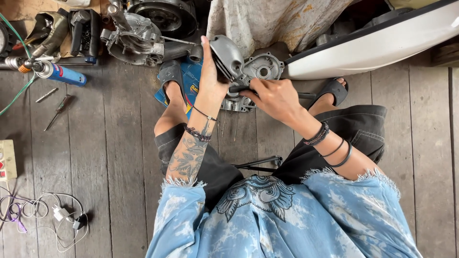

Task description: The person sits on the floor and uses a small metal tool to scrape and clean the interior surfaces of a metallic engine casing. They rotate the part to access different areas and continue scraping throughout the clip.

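I sit over a wooden floor with my knees apart. My left hand (pixel 212 76) grips a grey finned metal engine cylinder (pixel 225 53) and holds it up against a grey engine case (pixel 260 67) that lies between my feet. My right hand (pixel 275 98) is closed around a dark tool handle (pixel 239 89) that points left toward the base of the cylinder. Part of the case is hidden behind both hands. A blue printed sheet (pixel 191 79) lies under the case.
Another engine case half (pixel 134 40) and dark parts lie at the back left. A blue canister (pixel 64 74), a drill bit (pixel 46 94) and a screwdriver (pixel 58 111) lie left. White scooter bodywork (pixel 382 45) runs along the right. Cables (pixel 43 212) coil at lower left.
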